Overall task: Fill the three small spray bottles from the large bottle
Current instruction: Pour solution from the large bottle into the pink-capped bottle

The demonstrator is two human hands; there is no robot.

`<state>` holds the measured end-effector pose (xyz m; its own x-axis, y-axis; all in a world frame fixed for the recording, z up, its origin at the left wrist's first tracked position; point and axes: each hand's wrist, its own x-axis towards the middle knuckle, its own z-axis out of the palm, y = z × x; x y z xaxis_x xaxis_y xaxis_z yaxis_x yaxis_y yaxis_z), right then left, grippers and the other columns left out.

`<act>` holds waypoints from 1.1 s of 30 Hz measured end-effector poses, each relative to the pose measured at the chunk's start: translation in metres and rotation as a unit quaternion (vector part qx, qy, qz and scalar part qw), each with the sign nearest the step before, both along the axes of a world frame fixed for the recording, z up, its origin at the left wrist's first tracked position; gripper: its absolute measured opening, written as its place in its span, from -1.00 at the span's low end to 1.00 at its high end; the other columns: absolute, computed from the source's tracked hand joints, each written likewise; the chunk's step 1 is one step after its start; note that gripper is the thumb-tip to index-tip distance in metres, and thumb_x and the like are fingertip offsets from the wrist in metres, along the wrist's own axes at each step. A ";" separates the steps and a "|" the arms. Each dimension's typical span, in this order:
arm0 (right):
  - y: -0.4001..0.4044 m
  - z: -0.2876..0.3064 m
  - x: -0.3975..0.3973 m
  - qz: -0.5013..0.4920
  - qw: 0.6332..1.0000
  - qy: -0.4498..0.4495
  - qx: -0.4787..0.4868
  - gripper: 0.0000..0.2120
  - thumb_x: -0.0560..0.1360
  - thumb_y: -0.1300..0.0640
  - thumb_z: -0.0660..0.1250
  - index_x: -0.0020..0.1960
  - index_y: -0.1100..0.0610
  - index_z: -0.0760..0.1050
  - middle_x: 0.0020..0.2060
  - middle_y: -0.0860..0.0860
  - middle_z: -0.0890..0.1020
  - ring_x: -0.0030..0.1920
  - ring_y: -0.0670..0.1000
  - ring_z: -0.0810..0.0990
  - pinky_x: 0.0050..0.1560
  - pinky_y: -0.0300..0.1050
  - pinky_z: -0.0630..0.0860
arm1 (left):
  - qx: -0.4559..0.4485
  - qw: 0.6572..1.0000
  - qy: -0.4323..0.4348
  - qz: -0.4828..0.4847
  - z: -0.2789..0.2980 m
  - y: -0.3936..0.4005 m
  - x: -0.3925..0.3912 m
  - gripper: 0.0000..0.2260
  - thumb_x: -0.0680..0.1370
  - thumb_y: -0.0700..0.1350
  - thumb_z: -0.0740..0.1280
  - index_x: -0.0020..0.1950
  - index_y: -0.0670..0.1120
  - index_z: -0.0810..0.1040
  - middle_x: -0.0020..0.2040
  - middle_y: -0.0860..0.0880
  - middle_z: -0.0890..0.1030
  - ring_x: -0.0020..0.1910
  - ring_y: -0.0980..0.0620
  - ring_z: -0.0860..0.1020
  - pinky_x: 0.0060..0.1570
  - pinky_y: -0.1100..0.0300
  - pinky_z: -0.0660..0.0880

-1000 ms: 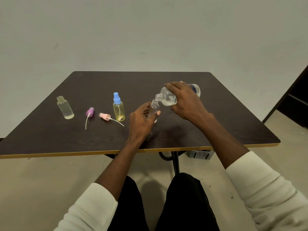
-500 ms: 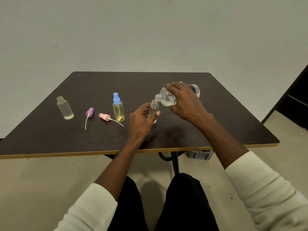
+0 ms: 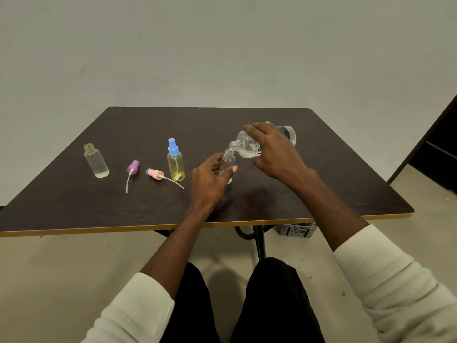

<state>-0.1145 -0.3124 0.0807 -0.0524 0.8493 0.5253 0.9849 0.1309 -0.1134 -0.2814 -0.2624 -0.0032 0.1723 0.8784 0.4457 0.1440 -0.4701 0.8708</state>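
Right hand (image 3: 273, 151) grips large bottle (image 3: 249, 146) tilted, mouth at small bottle (image 3: 228, 160) neck; left hand (image 3: 210, 178) grips that one on surface (image 3: 321, 184). Narrow neck (easy overshoot) — spill risk.

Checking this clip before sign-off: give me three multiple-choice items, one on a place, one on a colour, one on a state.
1. Where does the loose pink spray head lie?
A. Beside the yellow bottle with the blue spray top
B. Under the dark wooden table
C. In the left hand

2. What colour is the other loose spray head?
A. Green
B. Purple
C. Orange

3. How is the large clear plastic bottle held?
A. Upright, capped
B. Lying on the table
C. Tipped, mouth over the small clear bottle

Answers: 1 A, it rests just left of that bottle. 2 B, purple shows plainly. 3 C, the right hand tilts it.
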 end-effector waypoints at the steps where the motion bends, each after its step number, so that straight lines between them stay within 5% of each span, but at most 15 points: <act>1: 0.000 0.000 0.000 0.000 1.000 -0.001 -0.001 -0.36 0.36 0.26 0.47 0.41 0.14 0.40 0.31 0.08 0.51 0.34 0.12 0.42 0.42 0.04 0.27 | 0.002 1.000 0.002 -0.001 0.000 0.001 0.000 -0.54 0.47 -0.07 0.55 0.34 -0.12 0.57 -0.05 0.23 0.63 0.00 0.29 0.64 0.03 0.36 0.56; 9: 0.001 0.001 0.000 0.003 1.000 0.001 0.001 -0.37 0.34 0.27 0.46 0.39 0.14 0.42 0.30 0.08 0.52 0.33 0.14 0.42 0.41 0.04 0.27 | 0.011 1.000 0.001 -0.006 0.000 0.001 0.000 -0.63 0.48 -0.08 0.54 0.27 0.00 0.60 -0.08 0.27 0.64 -0.02 0.30 0.64 0.02 0.32 0.59; 16: 0.000 0.001 0.000 0.004 1.000 -0.002 0.004 -0.37 0.34 0.28 0.47 0.39 0.14 0.42 0.29 0.08 0.52 0.33 0.14 0.43 0.40 0.04 0.27 | 0.010 1.000 0.005 0.008 -0.003 0.003 0.000 -0.54 0.48 -0.06 0.55 0.34 -0.11 0.57 -0.04 0.23 0.63 -0.04 0.39 0.60 0.01 0.42 0.54; 22: -0.001 0.001 0.000 0.002 1.000 -0.005 0.002 -0.37 0.35 0.27 0.46 0.40 0.14 0.41 0.30 0.07 0.51 0.33 0.13 0.42 0.39 0.03 0.26 | 0.008 1.000 -0.001 -0.007 -0.002 0.002 -0.001 -0.60 0.47 -0.05 0.54 0.27 0.10 0.56 -0.13 0.34 0.62 -0.04 0.33 0.64 -0.01 0.37 0.57; 33: 0.000 0.001 0.000 -0.003 1.000 -0.008 -0.001 -0.37 0.37 0.24 0.48 0.41 0.13 0.40 0.31 0.08 0.51 0.34 0.13 0.42 0.40 0.03 0.27 | 0.008 1.000 -0.002 0.000 -0.005 0.005 0.000 -0.56 0.47 -0.05 0.55 0.32 -0.08 0.59 -0.05 0.21 0.64 0.00 0.25 0.65 0.07 0.23 0.61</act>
<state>-0.1147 -0.3127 0.0817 -0.0561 0.8503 0.5233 0.9873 0.1253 -0.0978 -0.2814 -0.2574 -0.0083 0.1700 0.8713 0.4604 0.1411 -0.4839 0.8637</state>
